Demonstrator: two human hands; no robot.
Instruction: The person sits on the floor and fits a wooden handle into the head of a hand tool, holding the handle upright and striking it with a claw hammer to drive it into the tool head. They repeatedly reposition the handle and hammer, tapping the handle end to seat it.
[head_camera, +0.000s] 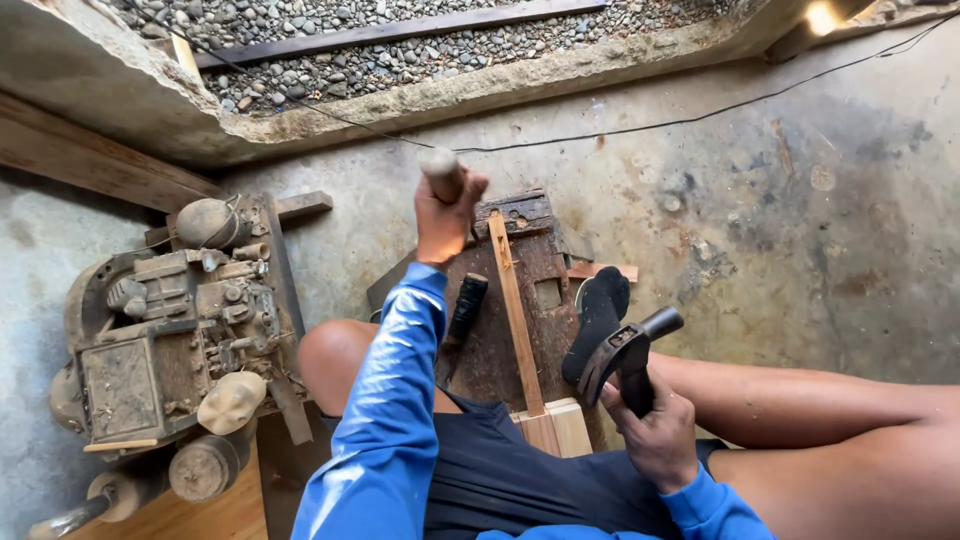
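Concrete floor (800, 200) across the right and upper frame, gravel bed (400, 45) along the top edge. Old grimy machine (170, 340) at left centre, on boards. Rusty metal plate (520, 300) at centre, a narrow wooden strip (515, 310) lying lengthwise upon it — a dark-handled tool (462, 315) just beside, to the left. Left hand (445, 215), upper centre, closed around a rounded wooden handle (440, 170), held above the strip's far end. Right hand (655, 435), lower right of centre, gripping a claw hammer (625, 355) — head up, just beside a black-socked foot (597, 315).
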